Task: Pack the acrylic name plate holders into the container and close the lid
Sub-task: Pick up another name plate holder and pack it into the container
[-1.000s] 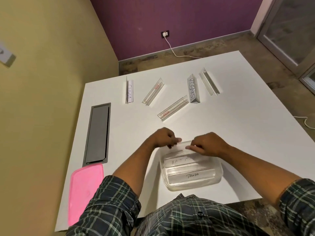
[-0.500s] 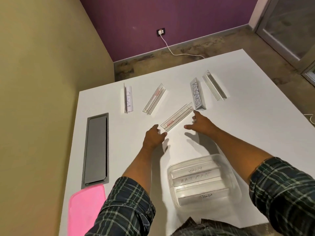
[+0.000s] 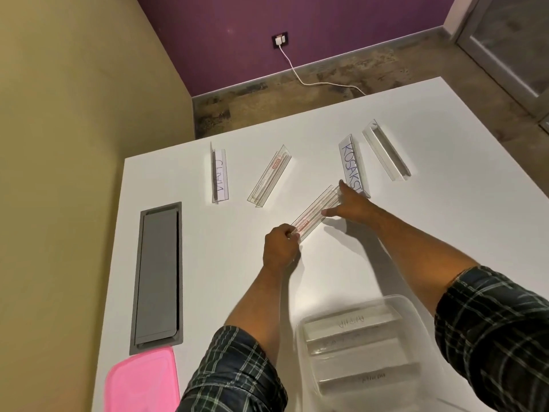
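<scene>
The left hand [image 3: 279, 248] now pinches the near end of a clear acrylic name plate holder with a red label [image 3: 316, 214] at frame centre; the right hand [image 3: 352, 208], fingers spread wide, closes on its far end. Half a second ago both hands only reached toward it, so the next pickup has begun. Four more holders lie across the upper table. The clear plastic container [image 3: 413, 310], lower right, already holds several, their writing too blurred to read. The pink lid [image 3: 142, 382] is cut off at lower left.
</scene>
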Tool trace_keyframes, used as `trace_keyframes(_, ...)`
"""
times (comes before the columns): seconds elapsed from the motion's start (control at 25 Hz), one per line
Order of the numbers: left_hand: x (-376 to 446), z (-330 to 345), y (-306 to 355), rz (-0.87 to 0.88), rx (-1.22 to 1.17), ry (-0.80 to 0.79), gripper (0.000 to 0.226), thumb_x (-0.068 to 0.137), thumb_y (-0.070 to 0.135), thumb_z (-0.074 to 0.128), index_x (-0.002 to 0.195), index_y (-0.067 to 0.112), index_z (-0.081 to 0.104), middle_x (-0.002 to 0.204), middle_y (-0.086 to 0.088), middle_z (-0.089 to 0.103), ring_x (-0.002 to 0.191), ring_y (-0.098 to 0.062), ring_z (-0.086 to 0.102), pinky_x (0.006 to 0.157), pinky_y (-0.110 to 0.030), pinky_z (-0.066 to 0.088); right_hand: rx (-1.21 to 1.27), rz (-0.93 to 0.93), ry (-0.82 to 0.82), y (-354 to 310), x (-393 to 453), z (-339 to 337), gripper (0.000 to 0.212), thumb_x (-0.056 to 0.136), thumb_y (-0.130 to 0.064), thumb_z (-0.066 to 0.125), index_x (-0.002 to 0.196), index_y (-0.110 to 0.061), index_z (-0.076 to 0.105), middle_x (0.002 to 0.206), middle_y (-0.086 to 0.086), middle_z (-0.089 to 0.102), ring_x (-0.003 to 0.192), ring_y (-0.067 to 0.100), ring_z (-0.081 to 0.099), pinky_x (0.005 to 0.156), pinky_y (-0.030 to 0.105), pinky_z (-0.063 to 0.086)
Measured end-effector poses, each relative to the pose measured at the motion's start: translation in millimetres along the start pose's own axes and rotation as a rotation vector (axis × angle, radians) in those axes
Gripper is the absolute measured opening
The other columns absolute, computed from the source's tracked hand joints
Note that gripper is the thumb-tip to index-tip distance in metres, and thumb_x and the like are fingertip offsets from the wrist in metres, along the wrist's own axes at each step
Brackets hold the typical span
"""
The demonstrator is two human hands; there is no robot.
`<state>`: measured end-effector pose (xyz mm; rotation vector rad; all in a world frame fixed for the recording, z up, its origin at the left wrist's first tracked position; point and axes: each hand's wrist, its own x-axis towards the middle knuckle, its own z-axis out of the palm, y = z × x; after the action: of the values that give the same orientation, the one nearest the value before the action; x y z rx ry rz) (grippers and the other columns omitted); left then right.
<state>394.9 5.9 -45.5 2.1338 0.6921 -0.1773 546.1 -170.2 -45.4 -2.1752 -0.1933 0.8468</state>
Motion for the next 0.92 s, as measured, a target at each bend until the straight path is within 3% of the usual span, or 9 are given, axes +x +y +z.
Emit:
trace_keyframes(0.12,3,0,-3,-0.015,-0.02,0.022,0.015,0.091,0.014,0.058,0.092,0.01,0.072,0.089,-0.001,0.075,0.083,-0.017,0.067,0.065,-0.018,0.042,0.076,-0.012,-0.024,4,5,1,0.116,0.079,-0.022,0.086,0.161,-0.012,0.004,0.167,0.011,0.016,0.152,0.023,0.024,0.121,0.031,0.023)
trace_keyframes(0.2,1,-2,-5,-0.041,-0.092,0.046,0.015,0.09,0.009,0.055,0.086,0.009,0.07,0.081,0.0,0.076,0.077,-0.014,0.068,0.06,-0.01,0.043,0.032,-0.04,0.0,6,3,1,0.111,0.079,-0.021,0.086,0.161,-0.014,0.011,0.165,0.01,0.024,0.148,0.024,0.032,0.111,0.026,0.029)
trace_keyframes(0.28,-3,-8,-6,-0.103,-0.226,0.064,0.014,0.088,0.005,0.053,0.084,0.006,0.067,0.075,-0.003,0.075,0.068,-0.013,0.068,0.054,-0.008,0.046,-0.1,-0.095,0.043,6,-6,-1,0.109,0.076,-0.023,0.088,0.16,-0.018,0.019,0.161,0.007,0.033,0.143,0.024,0.04,0.11,0.028,0.035)
trace_keyframes(0.44,-17,-32,-3,-0.191,-0.37,0.074,0.018,0.083,-0.009,0.048,0.084,0.004,0.061,0.075,-0.016,0.067,0.066,-0.024,0.063,0.061,-0.025,0.05,-0.363,-0.234,0.1,6,-36,-5,0.096,0.071,-0.024,0.088,0.153,-0.028,0.039,0.151,0.0,0.05,0.136,0.023,0.047,0.11,0.035,0.042)
trace_keyframes(0.56,-38,-48,0,-0.264,-0.43,0.021,0.027,0.081,-0.014,0.038,0.092,0.001,0.057,0.084,-0.028,0.064,0.058,-0.025,0.062,0.045,-0.018,0.044,-0.511,-0.315,0.076,12,-71,0,0.08,0.077,-0.018,0.078,0.149,-0.031,0.045,0.145,-0.001,0.053,0.129,0.022,0.051,0.102,0.034,0.045)
trace_keyframes(0.64,-54,-57,1,-0.344,-0.454,0.007,0.026,0.088,-0.01,0.035,0.088,0.004,0.057,0.076,-0.021,0.061,0.048,-0.017,0.062,0.044,-0.017,0.043,-0.522,-0.404,0.055,21,-98,6,0.078,0.078,-0.019,0.078,0.149,-0.03,0.045,0.143,0.0,0.051,0.123,0.023,0.056,0.099,0.035,0.046)
trace_keyframes(0.72,-70,-65,1,-0.433,-0.463,-0.028,0.025,0.093,-0.003,0.042,0.08,0.008,0.06,0.07,-0.011,0.055,0.055,-0.017,0.058,0.054,-0.027,0.048,-0.497,-0.489,0.051,30,-125,8,0.076,0.08,-0.027,0.08,0.148,-0.031,0.046,0.142,-0.003,0.047,0.115,0.021,0.06,0.093,0.037,0.051)
trace_keyframes(0.92,-107,-77,4,-0.488,-0.468,-0.152,0.02,0.095,0.004,0.046,0.082,0.008,0.061,0.082,-0.01,0.05,0.077,-0.029,0.057,0.057,-0.037,0.053,-0.715,-0.694,0.104,45,-172,5,0.069,0.083,-0.036,0.077,0.144,-0.028,0.048,0.14,-0.002,0.049,0.111,0.022,0.06,0.081,0.035,0.053)
